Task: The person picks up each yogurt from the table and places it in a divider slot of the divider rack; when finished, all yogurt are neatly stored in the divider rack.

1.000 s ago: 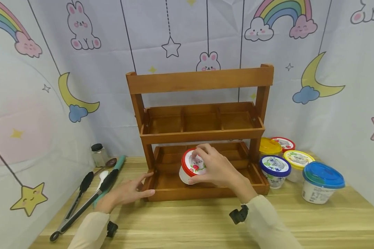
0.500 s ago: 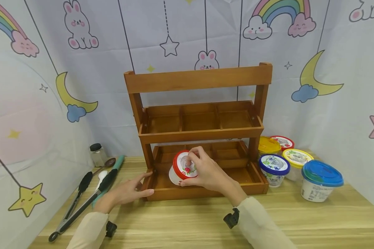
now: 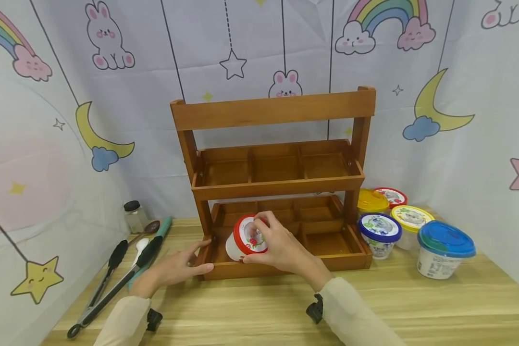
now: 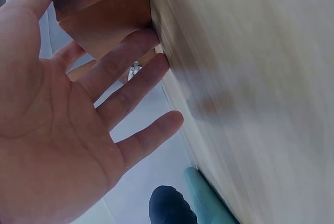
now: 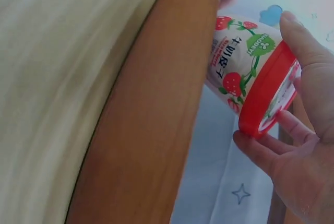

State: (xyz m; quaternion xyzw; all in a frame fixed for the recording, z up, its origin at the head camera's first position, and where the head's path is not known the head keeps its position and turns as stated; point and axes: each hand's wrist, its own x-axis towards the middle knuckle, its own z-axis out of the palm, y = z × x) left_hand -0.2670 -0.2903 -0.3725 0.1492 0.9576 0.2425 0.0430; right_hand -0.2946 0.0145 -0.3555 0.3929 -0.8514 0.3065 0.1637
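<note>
Strawberry tub [image 3: 241, 239], tilted, at left end of lower front tray [image 3: 328, 263] of wooden shelf [image 3: 272, 114]; can't tell if base touches tray floor. Right hand [image 3: 281, 247] grips it by the red lid [image 5: 267, 92], thumb and fingers at the rim. Left hand [image 3: 177, 265] spread, fingers extended, touching shelf's lower left corner. 5 other lidded tubs [image 3: 412, 220] on table [image 3: 242, 312], right of shelf. Tongs [image 3: 120, 282] lie left, near white spoon [image 3: 142, 244].

Red-lidded strawberry tub [image 3: 244, 239] | tilted in right hand [image 3: 281, 249] | lower left of wooden rack [image 3: 281, 188]
</note>
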